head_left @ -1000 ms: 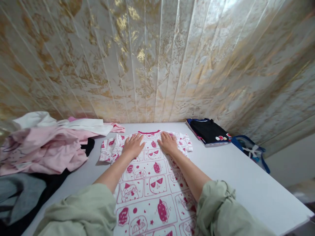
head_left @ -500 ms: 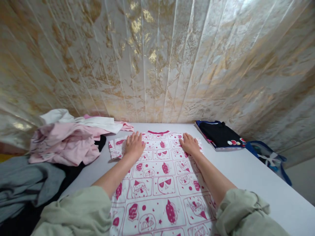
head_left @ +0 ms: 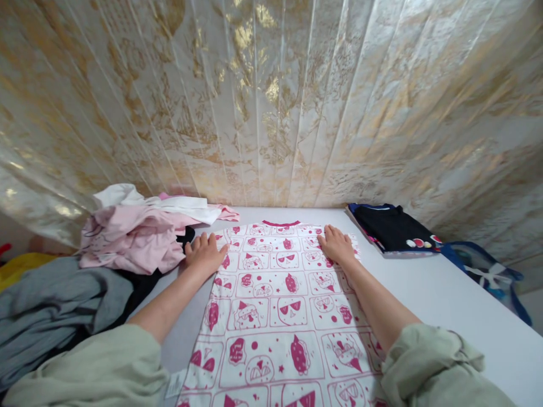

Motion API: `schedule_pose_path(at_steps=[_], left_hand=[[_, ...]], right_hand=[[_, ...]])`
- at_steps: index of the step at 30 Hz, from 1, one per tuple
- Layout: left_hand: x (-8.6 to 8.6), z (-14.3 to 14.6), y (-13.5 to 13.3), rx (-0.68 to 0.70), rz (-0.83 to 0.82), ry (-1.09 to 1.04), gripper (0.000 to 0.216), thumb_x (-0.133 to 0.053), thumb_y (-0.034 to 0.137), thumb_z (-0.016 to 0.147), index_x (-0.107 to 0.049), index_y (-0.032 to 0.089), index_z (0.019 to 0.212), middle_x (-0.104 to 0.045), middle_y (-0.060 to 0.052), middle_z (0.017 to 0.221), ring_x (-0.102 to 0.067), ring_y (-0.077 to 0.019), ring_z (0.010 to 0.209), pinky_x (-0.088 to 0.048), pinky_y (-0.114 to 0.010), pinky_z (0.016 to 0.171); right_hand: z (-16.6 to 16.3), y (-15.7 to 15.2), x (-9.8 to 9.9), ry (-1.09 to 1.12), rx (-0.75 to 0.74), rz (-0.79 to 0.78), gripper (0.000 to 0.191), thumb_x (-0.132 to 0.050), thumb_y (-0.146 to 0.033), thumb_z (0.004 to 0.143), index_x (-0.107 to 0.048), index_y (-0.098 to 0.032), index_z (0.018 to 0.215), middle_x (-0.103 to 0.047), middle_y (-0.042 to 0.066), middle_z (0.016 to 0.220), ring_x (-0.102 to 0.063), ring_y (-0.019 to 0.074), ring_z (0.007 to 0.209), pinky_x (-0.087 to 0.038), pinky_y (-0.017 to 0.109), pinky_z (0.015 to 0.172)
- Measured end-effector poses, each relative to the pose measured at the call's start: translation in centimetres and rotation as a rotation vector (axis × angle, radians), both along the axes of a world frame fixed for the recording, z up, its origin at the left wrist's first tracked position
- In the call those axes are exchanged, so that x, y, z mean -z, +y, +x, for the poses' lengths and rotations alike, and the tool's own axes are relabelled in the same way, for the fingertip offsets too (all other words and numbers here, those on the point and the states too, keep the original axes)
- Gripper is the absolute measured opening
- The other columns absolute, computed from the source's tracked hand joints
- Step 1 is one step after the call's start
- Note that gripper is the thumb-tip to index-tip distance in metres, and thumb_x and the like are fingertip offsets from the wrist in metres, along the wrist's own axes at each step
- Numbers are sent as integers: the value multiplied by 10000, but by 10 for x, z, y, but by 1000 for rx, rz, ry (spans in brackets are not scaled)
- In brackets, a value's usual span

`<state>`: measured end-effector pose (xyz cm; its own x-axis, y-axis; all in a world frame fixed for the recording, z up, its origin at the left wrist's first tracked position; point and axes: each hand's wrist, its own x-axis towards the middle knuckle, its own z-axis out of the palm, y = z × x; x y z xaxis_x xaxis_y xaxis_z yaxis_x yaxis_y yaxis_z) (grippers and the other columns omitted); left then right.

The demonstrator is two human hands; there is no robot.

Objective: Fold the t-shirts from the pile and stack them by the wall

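A white T-shirt [head_left: 271, 305] with a magenta cartoon print and a magenta neckband lies spread face up, its collar toward the wall. My left hand [head_left: 204, 254] rests, fingers apart, over the sleeve on the left and covers most of it. On the opposite shoulder lies my right hand [head_left: 336, 244], flat with the fingers stretched out. Neither hand grips the cloth. Near the lower left edge of the shirt a white label [head_left: 175, 384] sticks out.
Heaped on the left are a pink garment [head_left: 131, 240], white clothing [head_left: 186, 208], a grey garment [head_left: 63, 305] and something yellow [head_left: 25, 268]. Folded dark clothes [head_left: 388, 226] sit at the back right of the white table [head_left: 441, 294], beside a blue-edged clear bag [head_left: 487, 277]. A gold-patterned curtain [head_left: 271, 113] hangs behind.
My left hand has slid left from the shirt's shoulder to its sleeve. My right hand stays on the right shoulder. The view has shifted slightly left.
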<state>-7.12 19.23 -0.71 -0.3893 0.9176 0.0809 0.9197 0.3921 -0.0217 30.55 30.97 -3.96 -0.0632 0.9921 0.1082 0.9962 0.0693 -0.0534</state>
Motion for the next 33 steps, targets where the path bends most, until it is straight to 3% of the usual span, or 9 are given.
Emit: schedule_pose_path(at_steps=[2,5,8,12,15,19,22,26,33], left_hand=[[-6,11,6,39,60,23,643,-325,496,930,-429,86,1414,-367,-201,1519,-297,-342,1414,-211,-540,1131],[-12,41,19,287,149,-30,574,-302,420,956,-402,117,1433,-357,-134,1542,-270,-263,1438,-193,-429,1169],[-7,69,33,491,89,-146,555,-265,418,975,-382,161,1452,-361,-72,1549,-307,-196,1424,-225,-347,1165],[9,87,44,456,17,-178,599,-295,494,955,-346,213,1482,-298,-68,1577,-254,-258,1451,-187,-493,1169],[13,96,53,377,27,-156,635,-321,525,937,-382,178,1465,-316,-126,1561,-267,-322,1439,-187,-568,1143],[8,109,69,475,99,-123,525,-284,312,966,-382,172,1462,-352,-86,1552,-277,-223,1441,-158,-446,1180],[10,110,81,547,92,-128,523,-268,241,957,-367,215,1471,-337,-27,1563,-278,-172,1439,-196,-395,1173],[20,99,90,531,80,-137,544,-268,348,964,-341,211,1486,-305,-44,1575,-246,-219,1454,-182,-465,1171],[21,77,93,495,36,-149,606,-238,496,960,-276,253,1513,-237,-19,1598,-230,-243,1459,-180,-488,1167]], right_hand=[[-1,0,0,-10,4,-6,614,-213,-461,982,-283,-144,1503,-292,116,1564,-241,233,1426,-175,477,1143],[0,-1,-3,-15,9,-20,612,-205,-465,987,-264,-152,1510,-277,113,1571,-227,230,1432,-176,477,1142],[-2,-4,-9,-12,11,-38,597,-214,-467,993,-276,-168,1507,-266,108,1576,-220,239,1435,-179,484,1138],[-24,-13,-22,-2,-26,32,560,-292,-407,992,-315,-151,1490,-282,116,1569,-226,257,1434,-165,493,1143],[-64,-22,-29,77,-174,39,548,-316,-402,992,-339,-156,1480,-317,100,1557,-261,242,1424,-181,463,1151],[-122,-32,-26,185,-354,23,512,-319,-362,992,-343,-201,1478,-342,65,1549,-289,201,1416,-207,433,1151],[-139,-29,-18,196,-379,4,515,-319,-334,987,-332,-202,1484,-335,58,1553,-286,197,1419,-202,447,1153],[-121,-15,-11,165,-326,3,558,-307,-419,990,-316,-184,1496,-295,71,1570,-226,207,1446,-150,458,1166],[-51,-1,-14,98,-185,-2,608,-286,-480,989,-286,-161,1507,-273,94,1577,-229,215,1441,-157,427,1154]])
